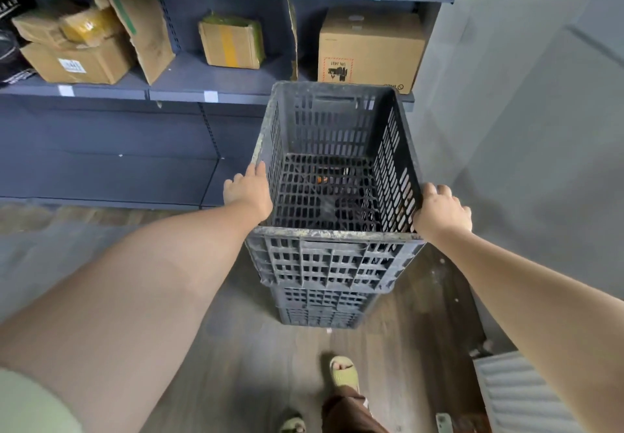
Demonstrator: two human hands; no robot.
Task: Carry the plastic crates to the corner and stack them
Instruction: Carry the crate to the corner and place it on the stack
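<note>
1. Black plastic is what both hands meet in the head view: the top crate (332,176) sits on a stack of lower crates (320,307), in the corner between the grey shelving (209,94) and the grey wall (506,128).
2. The left hand (248,192) lies on the left rim, its fingers going over the outer side of the edge. The right hand (440,211) grips the right rim near the front corner, fingers curled over it. Whether the left fingers really clamp the rim or only rest on it, I cannot tell.
3. The step in hand seems to be seating this crate on the stack. The upper crate looks a little turned against the ones below, so I judge it should be squared first, all four corners over the lower rim.
4. To do it well, lower both sides evenly and keep the fingers on the outside of the rim, not under the base, where they could be pinched.
5. The person's feet in sandals (344,373) stand close to the stack; they should stay clear in case the crate slips.
6. A cardboard box (369,47) on the shelf behind is near the far rim, so pushing the crate forward is better avoided.
</note>
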